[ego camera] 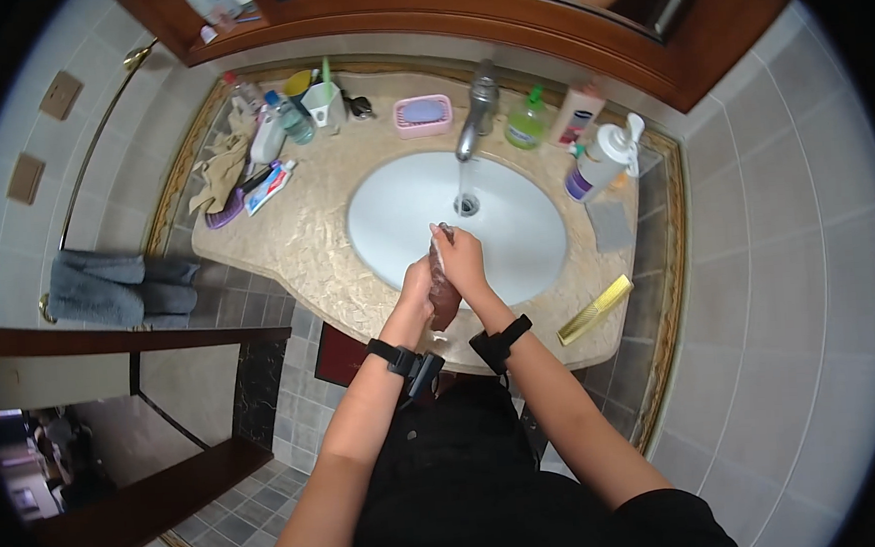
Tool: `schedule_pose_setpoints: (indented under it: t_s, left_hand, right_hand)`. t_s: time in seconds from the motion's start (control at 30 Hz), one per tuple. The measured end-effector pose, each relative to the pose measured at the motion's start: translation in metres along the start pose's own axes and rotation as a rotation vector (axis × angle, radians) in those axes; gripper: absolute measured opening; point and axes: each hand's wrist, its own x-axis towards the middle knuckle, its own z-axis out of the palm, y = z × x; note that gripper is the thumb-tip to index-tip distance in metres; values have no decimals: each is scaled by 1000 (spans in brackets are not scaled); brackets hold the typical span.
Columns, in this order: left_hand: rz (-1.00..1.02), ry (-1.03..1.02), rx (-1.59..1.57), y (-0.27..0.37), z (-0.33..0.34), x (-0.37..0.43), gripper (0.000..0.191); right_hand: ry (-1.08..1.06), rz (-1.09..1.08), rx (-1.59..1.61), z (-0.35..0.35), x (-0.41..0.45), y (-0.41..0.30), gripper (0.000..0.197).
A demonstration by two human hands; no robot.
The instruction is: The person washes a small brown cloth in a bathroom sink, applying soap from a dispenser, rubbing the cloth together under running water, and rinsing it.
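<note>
Both my hands grip a wet, dark reddish-brown cloth with whitish suds on it over the front of the white oval sink. My left hand holds its left side, and my right hand is closed around its upper right part. Water runs from the metal faucet towards the drain, just beyond my hands. Black straps with small devices circle both my wrists. The cloth's lower end hangs near the counter's front edge.
On the stone counter, a pink soap dish, green soap bottle and white pump bottle stand behind the sink. A yellow comb lies right. Toothpaste, a purple brush and a beige cloth lie left.
</note>
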Motion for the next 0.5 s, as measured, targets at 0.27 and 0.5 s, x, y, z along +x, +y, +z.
schedule_pose_setpoints:
  t_s: [0.27,0.5]
  left_hand:
    - [-39,-125,14,-14,13,15,32]
    - [345,8,640,36,6,13,36]
  right_hand:
    - [212,-80,-54,-10,-11,29,32]
    - [272,124,153,-62,-9,49,40]
